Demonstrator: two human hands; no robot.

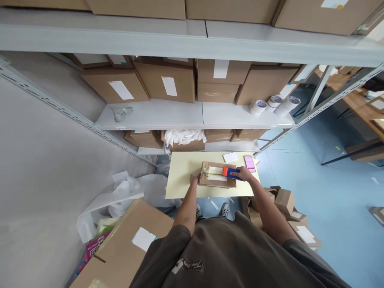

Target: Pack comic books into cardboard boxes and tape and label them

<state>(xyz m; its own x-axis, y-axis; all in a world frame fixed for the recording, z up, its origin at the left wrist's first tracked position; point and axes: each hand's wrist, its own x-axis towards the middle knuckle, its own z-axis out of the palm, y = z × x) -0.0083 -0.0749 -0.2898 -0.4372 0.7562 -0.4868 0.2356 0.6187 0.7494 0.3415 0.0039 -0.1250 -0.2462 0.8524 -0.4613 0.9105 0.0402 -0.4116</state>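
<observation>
A small brown cardboard box (216,184) lies on the pale yellow table (181,172), with white labels and a strip of clear tape along its top. At the box's left end, my left hand (195,179) grips the side, its fingertips partly hidden. My right hand (243,173) is wrapped round the handle of a blue and orange tape dispenser (230,172). The dispenser's orange head rests over the middle of the box top, on the line of the tape. Behind the box lies a white card or pad (230,157). A phone with a pink screen (249,163) is near the right hand.
A grey metal shelf rack (156,114) full of cartons stands beyond the table. Tape rolls (258,107) sit on its middle shelf. A large carton (123,244) is at my lower left, beside white wrapping (111,200). Cardboard boxes (285,202) are heaped at right on the floor.
</observation>
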